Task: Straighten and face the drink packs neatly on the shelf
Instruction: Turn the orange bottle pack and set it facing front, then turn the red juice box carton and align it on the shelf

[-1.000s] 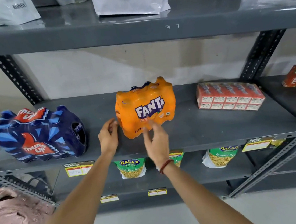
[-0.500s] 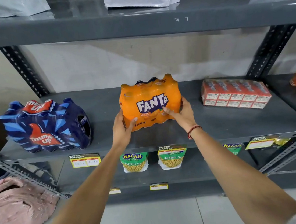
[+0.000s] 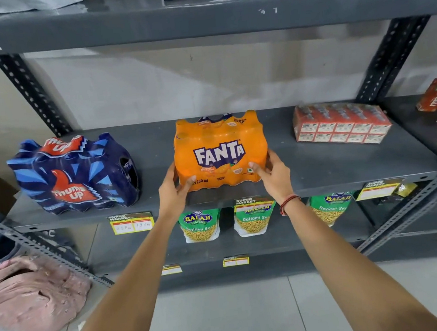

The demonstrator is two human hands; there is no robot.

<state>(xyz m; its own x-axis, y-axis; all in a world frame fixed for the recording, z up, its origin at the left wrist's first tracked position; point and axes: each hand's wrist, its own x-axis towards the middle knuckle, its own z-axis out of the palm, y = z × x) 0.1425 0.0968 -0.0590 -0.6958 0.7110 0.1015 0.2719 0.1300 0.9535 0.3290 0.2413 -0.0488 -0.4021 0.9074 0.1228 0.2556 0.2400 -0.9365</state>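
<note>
Squaring the Fanta pack (image 3: 220, 151) between both hands on the middle shelf (image 3: 333, 169).

Nearest the camera, two bare forearms reach up and forward; the left hand (image 3: 173, 193) cups the pack's lower left corner and the right hand (image 3: 273, 173) its lower right corner, fingers curled partly round the shrink-wrap with thumbs pressed on the front face. The pack stands upright near the shelf's front edge, logo facing out, its long axis running left to right, directly ahead of the fingers and roughly equally near both hands. Any final nudge looks like a small push backward or a slight twist. Further left, well apart, the Thums Up pack (image 3: 74, 175) sits angled with its end turned outward, likely needing facing next. At right rear lies a red carton pack (image 3: 341, 124).
</note>
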